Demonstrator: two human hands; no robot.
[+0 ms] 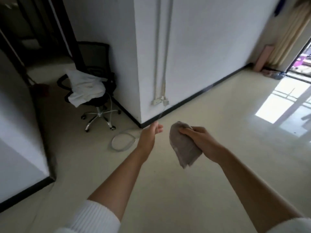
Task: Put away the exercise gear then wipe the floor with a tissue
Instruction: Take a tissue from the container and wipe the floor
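Above the pale floor (168, 190), near the wall corner, the right hand (200, 140) clutches a grey-brown tissue (184, 147) hanging in the air; the left hand (149, 136) is empty, fingers loosely spread, just beside it

We see a grey-brown cloth (183, 145), plain and unpatterned, in the right hand (200, 140). The floor (168, 190) is pale cream with a glossy sheen, and bright white patches of window light lie toward its right edge. The walls (202, 47) are white, trimmed along the bottom with a black skirting strip (193, 96). Near the left side of the floor stands an office chair (97, 91) with black mesh back and seat and a silvery star base; a white cloth (85, 88) lies over it. A pale grey-white ring (123, 142) rests on the floor beside it. Our sleeves (94, 217) are white and ribbed. Beige curtains (289, 34) hang at the far right corner.
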